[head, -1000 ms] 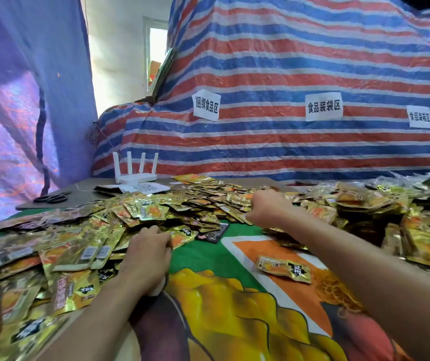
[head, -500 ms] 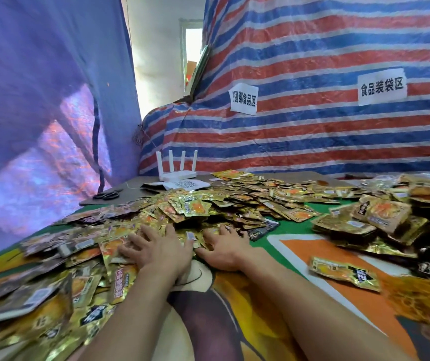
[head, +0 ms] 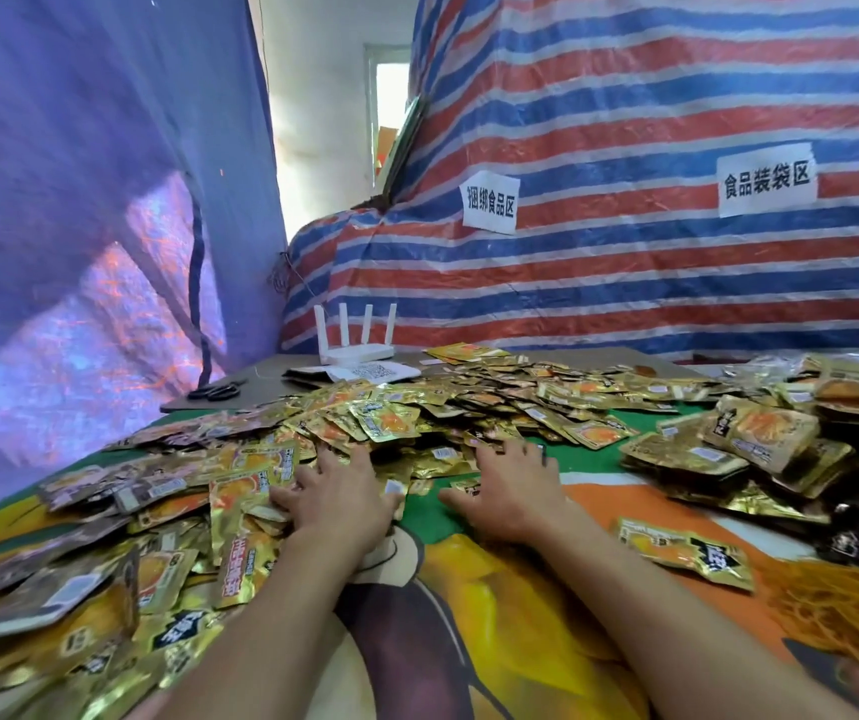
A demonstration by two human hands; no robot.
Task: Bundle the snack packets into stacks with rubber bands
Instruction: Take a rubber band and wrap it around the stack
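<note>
Gold snack packets (head: pixel 391 418) lie in a wide loose heap across the printed table cover (head: pixel 510 605). My left hand (head: pixel 336 504) lies flat, fingers spread, on packets at the heap's near edge. My right hand (head: pixel 513 493) lies flat beside it, fingers stretched out, its fingertips on packets at the green part of the cover. Neither hand grips anything. One packet (head: pixel 684 550) lies alone to the right of my right forearm. A mound of orange rubber bands (head: pixel 848 615) sits at the right edge. Stacked packets (head: pixel 760 439) are piled at the right.
A white router (head: pixel 357 337) and papers (head: pixel 359 374) stand at the back of the table, with black scissors (head: pixel 216 391) to their left. Striped tarpaulin (head: pixel 624 200) with paper signs rises behind. A blue sheet (head: pixel 79 200) hangs on the left.
My right hand came back from the far right of the heap to beside my left hand, then shifted slightly right. The view turned left. Both hands went from curled to flat.
</note>
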